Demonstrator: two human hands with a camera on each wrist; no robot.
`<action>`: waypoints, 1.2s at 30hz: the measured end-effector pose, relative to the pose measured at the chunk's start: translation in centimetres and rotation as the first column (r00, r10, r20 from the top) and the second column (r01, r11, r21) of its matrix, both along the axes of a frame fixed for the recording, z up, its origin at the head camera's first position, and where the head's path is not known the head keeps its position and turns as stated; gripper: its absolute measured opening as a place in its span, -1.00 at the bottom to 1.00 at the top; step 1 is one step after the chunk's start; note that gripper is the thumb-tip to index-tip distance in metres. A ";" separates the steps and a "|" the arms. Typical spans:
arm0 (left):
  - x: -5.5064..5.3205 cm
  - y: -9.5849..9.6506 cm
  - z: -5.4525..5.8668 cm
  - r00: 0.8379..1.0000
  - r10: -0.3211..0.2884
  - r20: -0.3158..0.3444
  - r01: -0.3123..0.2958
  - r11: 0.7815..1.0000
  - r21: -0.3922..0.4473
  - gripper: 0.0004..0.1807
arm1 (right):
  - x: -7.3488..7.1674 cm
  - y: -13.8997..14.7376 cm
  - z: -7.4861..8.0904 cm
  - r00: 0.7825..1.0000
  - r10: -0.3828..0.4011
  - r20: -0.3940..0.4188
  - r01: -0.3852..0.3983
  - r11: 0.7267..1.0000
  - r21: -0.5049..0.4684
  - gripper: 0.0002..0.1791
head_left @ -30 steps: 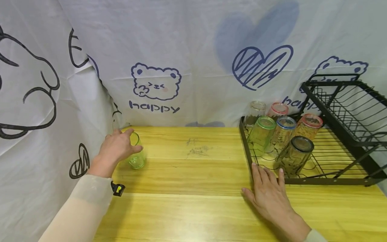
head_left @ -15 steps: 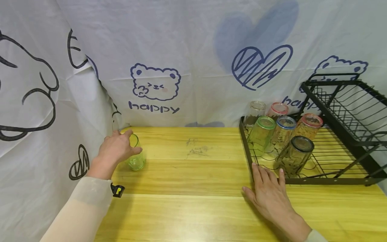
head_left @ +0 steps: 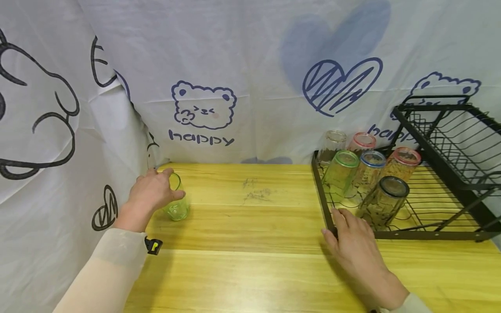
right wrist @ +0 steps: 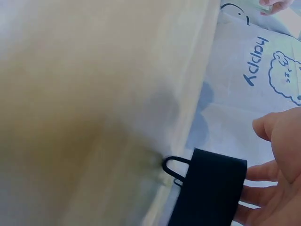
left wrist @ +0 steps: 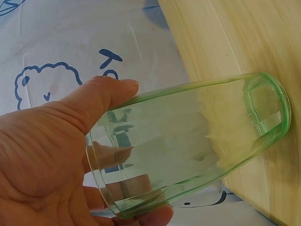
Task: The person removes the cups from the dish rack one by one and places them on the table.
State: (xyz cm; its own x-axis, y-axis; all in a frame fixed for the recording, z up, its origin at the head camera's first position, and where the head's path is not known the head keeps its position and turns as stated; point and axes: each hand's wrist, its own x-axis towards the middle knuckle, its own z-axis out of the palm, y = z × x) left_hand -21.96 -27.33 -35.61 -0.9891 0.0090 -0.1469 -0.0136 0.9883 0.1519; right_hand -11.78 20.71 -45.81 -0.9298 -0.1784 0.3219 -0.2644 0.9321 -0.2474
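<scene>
In the head view my left hand [head_left: 152, 191] holds a clear green drinking glass [head_left: 178, 209] at the table's back left. The left wrist view shows the thumb on one side of the glass [left wrist: 178, 136] near its rim and the fingers round the other side. Its thick base is at the wooden tabletop. My right hand [head_left: 358, 245] rests at the front left corner of a black wire dish rack [head_left: 430, 235], fingers over the rim and thumb apart outside. In the right wrist view, fingers [right wrist: 261, 170] pass behind the dark rack edge [right wrist: 211, 183].
Several tinted glasses stand in the rack's left part, among them a green glass [head_left: 342, 174], a blue-topped glass [head_left: 368, 174] and a dark glass [head_left: 385, 202]. An upper wire tier [head_left: 462, 148] rises at the right. A printed white cloth [head_left: 266, 121] hangs behind the table [head_left: 242, 269].
My right hand has shifted slightly right, its fingers bending more over the rack's corner. My left hand stays on the green glass, almost unmoved.
</scene>
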 end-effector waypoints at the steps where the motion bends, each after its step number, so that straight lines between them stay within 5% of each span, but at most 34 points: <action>1: -0.1 0.1 0.0 1.000 -0.003 -0.001 0.003 1.000 0.000 0.01 | -0.2 0.2 0.4 1.000 0.001 0.006 -0.001 1.000 -0.014 -0.32; 7: -0.3 0.5 0.0 1.000 -0.010 0.000 0.010 1.000 0.006 0.00 | -1.6 1.2 3.0 1.000 0.015 0.004 -0.014 0.996 -0.084 -0.32; 17: 0.1 0.4 -0.1 1.000 -0.002 -0.002 0.002 1.000 0.005 0.00 | -5.1 2.4 7.4 0.978 -0.002 -0.210 -0.023 0.993 -0.117 -0.37; 21: 0.3 0.2 -0.2 1.000 -0.006 -0.004 0.006 1.000 -0.004 0.02 | -6.6 2.5 8.9 0.972 -0.029 -0.232 0.001 0.993 -0.120 -0.38; 36: 0.4 0.1 -0.1 0.999 -0.030 -0.012 0.030 0.999 -0.025 0.04 | -12.3 3.4 11.9 0.997 -0.040 0.068 0.040 0.999 -0.008 -0.24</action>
State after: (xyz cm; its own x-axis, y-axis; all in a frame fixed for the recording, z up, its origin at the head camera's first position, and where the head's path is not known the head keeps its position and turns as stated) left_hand -21.59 -27.23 -35.73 -0.9902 0.0352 -0.1354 0.0179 0.9917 0.1273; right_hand -24.13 24.09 -33.89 -0.9560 -0.1378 0.2590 -0.2092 0.9392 -0.2722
